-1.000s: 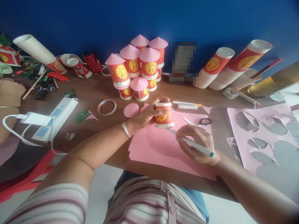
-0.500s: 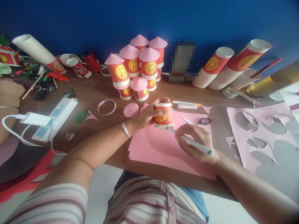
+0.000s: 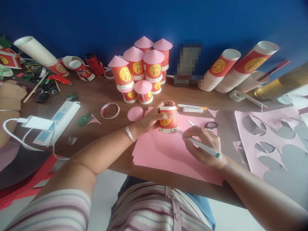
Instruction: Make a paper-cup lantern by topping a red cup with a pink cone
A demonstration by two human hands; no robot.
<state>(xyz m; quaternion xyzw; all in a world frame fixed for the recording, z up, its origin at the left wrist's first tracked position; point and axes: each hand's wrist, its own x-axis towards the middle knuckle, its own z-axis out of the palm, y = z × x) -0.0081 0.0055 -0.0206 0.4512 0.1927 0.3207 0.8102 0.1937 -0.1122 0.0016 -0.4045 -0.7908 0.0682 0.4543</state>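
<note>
My left hand [image 3: 156, 118] is wrapped round a red paper cup [image 3: 171, 119] with a yellow emblem, held above a stack of pink paper [image 3: 166, 157]. Green marks show on the cup's white lower band. A white marker pen [image 3: 201, 146] with a green end is pinched in my right hand [image 3: 204, 144], its tip at the right side of that band. Whether the tip touches the cup I cannot tell. Beyond my hands stand several red cups with pink cone tops [image 3: 154, 64], some stacked on others. Scissors [image 3: 211, 125] lie on the paper, right of the cup.
A glue stick [image 3: 192, 109] lies behind the pink paper. Cut-out pink paper [image 3: 250, 141] and stacked cups [image 3: 218, 69] are on the right. To the left are a tape roll [image 3: 110, 110], a power strip [image 3: 57, 120] with white cables, and another person's arm [image 3: 12, 99].
My right hand and the marker pen have shifted slightly right, and the tip now lies higher, near the cup's lower right edge. My left hand holds the cup almost still.
</note>
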